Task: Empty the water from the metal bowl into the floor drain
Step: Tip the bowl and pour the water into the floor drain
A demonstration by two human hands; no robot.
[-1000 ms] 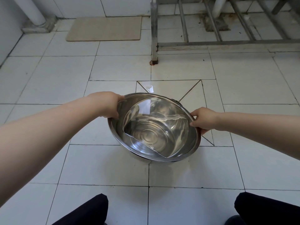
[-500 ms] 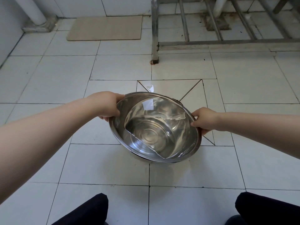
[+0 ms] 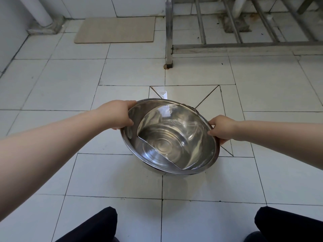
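**Water-filled bowl held over the tiled floor by both hands**

The metal bowl [image 3: 172, 137] was held above the white tiled floor [image 3: 113, 175], gripped at opposite sides of its rim. The left hand [image 3: 118, 115] was curled over the left rim, with the thumb lying inside the bowl's wall. The right hand [image 3: 222, 127] was clamped on the right rim, thumb on top and fingers tucked beneath. The two hands were kept well apart, with the whole bowl between them.

The bowl was tilted, and the water [image 3: 176, 142] was pooled toward the far and right side, its near edge drawn as a clear line across the ringed bottom. A square of diagonally cut tiles [image 3: 209, 95] was seen under and just beyond the bowl; the drain itself could not be made out, being hidden by the bowl.

Farther off, a beige mat [image 3: 116, 29] was laid near the wall, a white pipe [image 3: 41, 12] stood at the far left, and a metal rack frame [image 3: 227, 45] rested on the floor at the far right. Dark trouser knees [image 3: 97, 226] were seen at the bottom edge.
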